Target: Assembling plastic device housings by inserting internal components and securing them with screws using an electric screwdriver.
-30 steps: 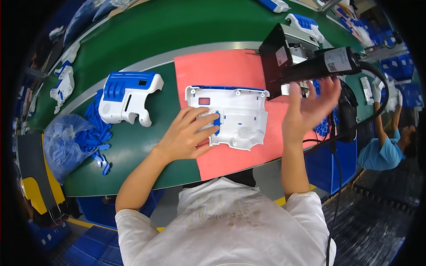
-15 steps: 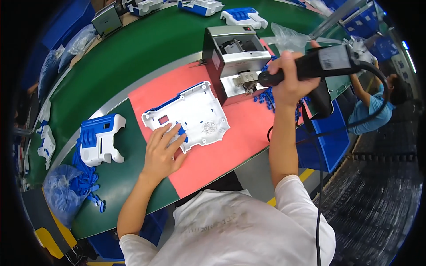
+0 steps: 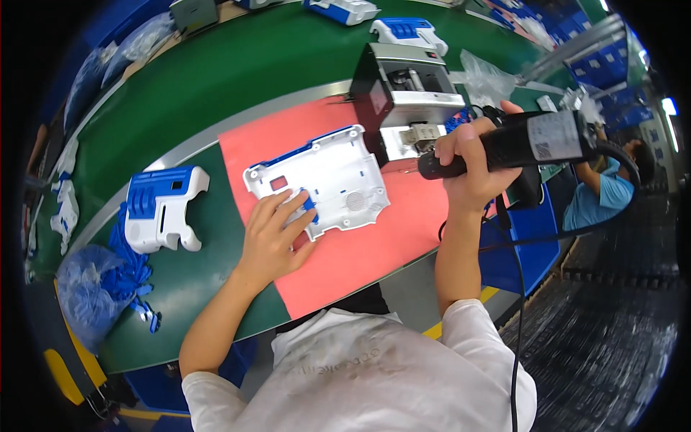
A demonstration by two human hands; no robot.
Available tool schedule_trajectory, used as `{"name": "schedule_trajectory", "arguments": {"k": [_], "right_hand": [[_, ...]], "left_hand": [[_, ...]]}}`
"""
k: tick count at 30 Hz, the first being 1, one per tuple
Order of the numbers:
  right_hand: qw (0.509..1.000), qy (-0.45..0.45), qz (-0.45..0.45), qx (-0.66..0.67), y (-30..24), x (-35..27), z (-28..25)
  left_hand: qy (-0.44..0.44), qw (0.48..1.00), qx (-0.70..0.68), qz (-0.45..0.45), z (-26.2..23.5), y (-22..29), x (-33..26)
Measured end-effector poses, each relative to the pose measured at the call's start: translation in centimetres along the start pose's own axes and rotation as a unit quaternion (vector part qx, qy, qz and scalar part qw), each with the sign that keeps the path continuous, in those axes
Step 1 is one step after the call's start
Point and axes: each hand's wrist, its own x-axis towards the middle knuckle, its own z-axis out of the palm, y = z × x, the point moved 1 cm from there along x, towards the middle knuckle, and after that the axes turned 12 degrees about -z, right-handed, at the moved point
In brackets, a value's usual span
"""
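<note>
Pink mat (image 3: 374,252) under everything, and our white plastic housing (image 3: 327,180) lies flat on it, open side up, with blue trim along its top edge. Our left hand (image 3: 273,234) presses down on the near edge, fingers spread flat over a small blue piece, so it's pinning rather than gripping. Our right hand (image 3: 468,162) is clenched tight around the black electric screwdriver (image 3: 518,144), its cord trailing down past our arm.

What's changed: a second ago that hand was only reaching up toward the tool, half a second ago it had it held high over the grey screw feeder box (image 3: 403,101), and now the tip sits low, right at the feeder's front. The housing has also swung round a bit under our palm. So we reckon we're picking up a screw, with the shell held ready.

Off to the left, a finished blue-and-white casing (image 3: 162,209) waits on the green belt (image 3: 216,93) beside a bag of blue parts (image 3: 93,295).
</note>
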Motion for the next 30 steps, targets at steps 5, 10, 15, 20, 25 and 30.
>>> {"name": "schedule_trajectory", "arguments": {"k": [5,10,15,20,25,30], "right_hand": [[0.996,-0.045,0.022,0.077,0.7,-2.6,6.9],[0.992,-0.103,0.036,0.070,2.9,-5.6,10.9],[0.991,-0.094,0.053,0.076,2.8,-5.9,11.4],[0.990,-0.104,0.051,0.077,3.5,-6.2,11.5],[0.991,-0.121,0.029,0.053,3.9,-6.5,11.6],[0.991,-0.113,0.043,0.066,3.3,-6.3,11.6]], "left_hand": [[-0.005,1.000,-0.003,0.004,0.5,-0.2,-0.2],[-0.006,1.000,-0.002,-0.008,0.3,-0.2,-0.6],[-0.004,0.999,-0.020,-0.026,0.1,-0.3,-0.6],[0.001,0.999,-0.028,-0.021,0.2,-0.5,-0.5],[0.000,0.999,-0.029,-0.024,0.0,-0.4,-0.4],[-0.004,0.999,-0.027,-0.026,0.2,-0.5,-0.5]]}}
